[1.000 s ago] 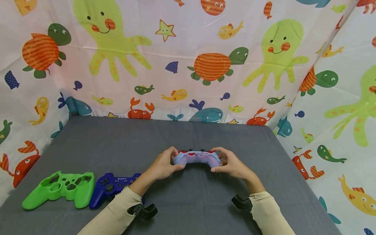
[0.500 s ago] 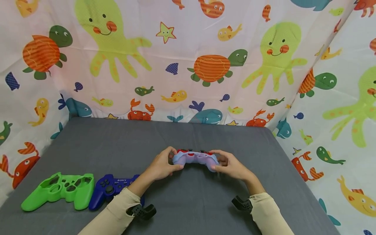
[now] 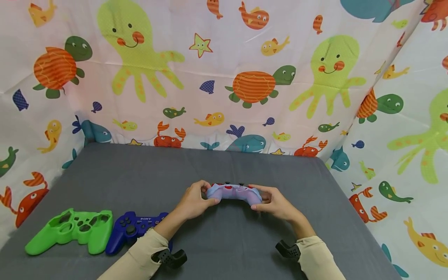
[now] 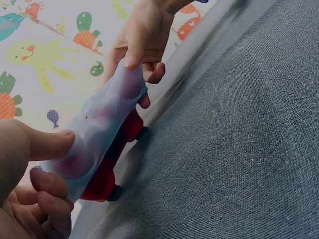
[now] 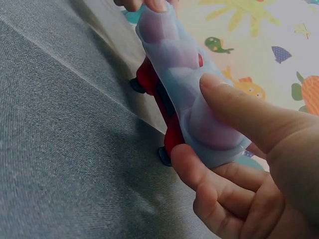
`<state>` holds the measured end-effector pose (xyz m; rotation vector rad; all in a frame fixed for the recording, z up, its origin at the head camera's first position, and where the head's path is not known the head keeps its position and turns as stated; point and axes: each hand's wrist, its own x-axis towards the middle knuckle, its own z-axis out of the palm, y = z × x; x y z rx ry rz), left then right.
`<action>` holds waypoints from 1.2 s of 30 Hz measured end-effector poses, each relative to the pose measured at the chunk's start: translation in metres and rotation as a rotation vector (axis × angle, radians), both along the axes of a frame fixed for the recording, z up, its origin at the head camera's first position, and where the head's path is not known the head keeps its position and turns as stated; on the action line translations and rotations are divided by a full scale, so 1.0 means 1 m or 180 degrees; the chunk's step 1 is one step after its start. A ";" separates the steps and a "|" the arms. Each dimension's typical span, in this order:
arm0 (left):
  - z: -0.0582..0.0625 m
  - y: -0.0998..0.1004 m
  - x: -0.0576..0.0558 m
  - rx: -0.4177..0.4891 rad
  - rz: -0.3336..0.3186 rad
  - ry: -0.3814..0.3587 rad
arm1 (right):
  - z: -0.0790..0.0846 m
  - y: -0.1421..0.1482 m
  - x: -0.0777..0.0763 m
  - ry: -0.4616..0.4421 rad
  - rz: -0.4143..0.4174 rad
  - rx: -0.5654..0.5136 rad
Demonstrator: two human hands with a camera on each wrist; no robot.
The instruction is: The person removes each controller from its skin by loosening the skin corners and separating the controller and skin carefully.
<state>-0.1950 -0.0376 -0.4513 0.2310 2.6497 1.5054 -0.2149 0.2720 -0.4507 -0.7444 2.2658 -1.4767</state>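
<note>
Above the grey table, a red game controller (image 4: 102, 183) is held in the head view's middle. Its grips are covered by a translucent, pale blue silicone sleeve (image 3: 232, 192), through which the red shows faintly. The controller's black thumbsticks point away from me, toward the table in the wrist views. My left hand (image 3: 193, 200) grips the left end, thumb pressing the sleeve and fingers curled behind. At the other end, my right hand (image 3: 276, 201) holds with thumb on the sleeve (image 5: 184, 84) and fingers bent beneath. The front face is mostly hidden.
A green silicone controller cover (image 3: 96, 238) with cut-out holes lies at the table's left. Beside it rests a dark blue Sony controller (image 3: 131, 229), partly hidden by my left forearm. A curtain (image 3: 217, 50) printed with sea animals hangs behind the grey table (image 3: 224, 241).
The head view has tilted slightly, so the whole scene sits a little lower. Both hands keep hold of the sleeved controller, which has tipped only slightly.
</note>
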 end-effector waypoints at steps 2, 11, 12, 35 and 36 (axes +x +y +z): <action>-0.001 0.001 -0.001 0.0034 0.0025 -0.0031 | -0.001 0.000 0.000 -0.0006 -0.0024 0.0006; 0.001 0.003 0.000 0.0127 0.0085 -0.0118 | -0.001 -0.002 0.001 -0.0065 -0.0141 0.0084; 0.001 0.003 0.001 0.0127 0.0091 -0.0109 | 0.000 -0.002 0.002 -0.0076 -0.0155 0.0091; 0.006 -0.002 0.002 -0.0502 -0.0301 0.0220 | 0.004 -0.002 0.003 -0.0100 -0.0040 0.0009; 0.007 -0.002 0.002 -0.0542 -0.0302 0.0250 | 0.004 -0.002 0.003 -0.0102 -0.0027 0.0013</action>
